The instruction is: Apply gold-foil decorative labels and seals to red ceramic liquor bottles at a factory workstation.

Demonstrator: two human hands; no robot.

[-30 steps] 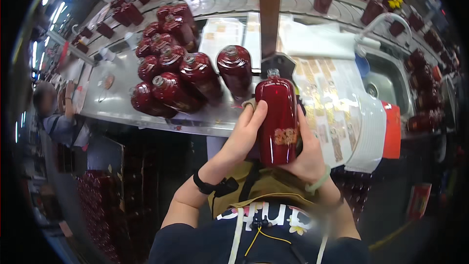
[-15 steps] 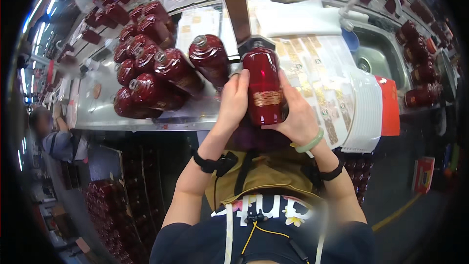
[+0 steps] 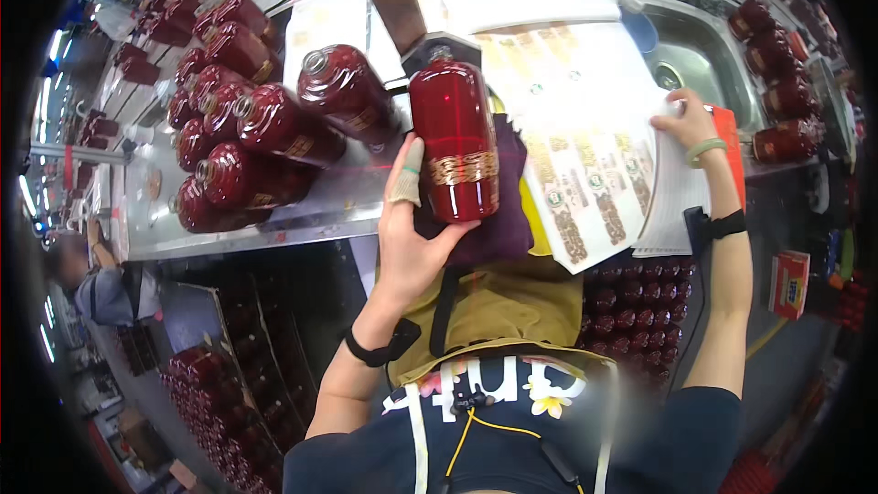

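Observation:
My left hand (image 3: pixel 407 252) is wrapped round the lower side of a glossy dark-red bottle (image 3: pixel 450 119) with a gold patterned band. One of its fingers wears a pale cloth cover. The bottle's neck leans against a dark angular rest (image 3: pixel 442 48) at the foot of a brown post. Over on the right, my right hand (image 3: pixel 690 126) pinches the edge of a white sheet of gold decals (image 3: pixel 599 151), which lies on the worktop. Purple cloth (image 3: pixel 508 210) shows just beside the bottle.
Several red bottles (image 3: pixel 283 123) stand grouped on the steel worktop (image 3: pixel 338 210) to the left. A sink (image 3: pixel 709 59) with a blue cup (image 3: pixel 640 32) sits at the back right, with more red bottles (image 3: pixel 777 87) past it. A red-orange sheet (image 3: pixel 727 133) lies near my right wrist.
My right hand has let go of the bottle and moved right to the decal sheet's edge. My left hand keeps the bottle, now turned slightly. The view has shifted right.

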